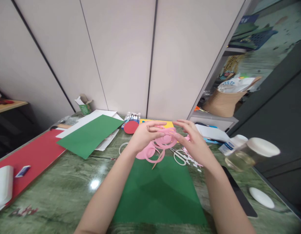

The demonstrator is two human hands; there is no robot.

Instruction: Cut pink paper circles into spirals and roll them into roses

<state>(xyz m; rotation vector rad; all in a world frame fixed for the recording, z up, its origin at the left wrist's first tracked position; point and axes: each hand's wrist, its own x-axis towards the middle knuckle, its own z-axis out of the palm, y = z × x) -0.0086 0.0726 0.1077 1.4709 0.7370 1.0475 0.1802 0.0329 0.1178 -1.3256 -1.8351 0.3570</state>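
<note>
Pink paper rings and spirals [170, 142] are held up in front of me, above the far edge of a green paper sheet [162, 195]. My left hand [148, 132] pinches them between thumb and fingers. On the other side, my right hand [191, 138] has its fingers stretched out, with the thumb at the pink paper's edge; whether it touches is unclear. Below lie another pink paper piece [145, 152] and a thin pointed wooden stick [154, 166]. White-handled scissors [181, 158] rest under my right hand, which partly hides them.
A second green sheet [90, 135] and a red sheet [35, 157] lie at left, with a white case [3, 187]. Markers [132, 117] and a red disc [131, 127] sit at the back. At right stand a lidded jar [248, 156] and a dark tablet [240, 195].
</note>
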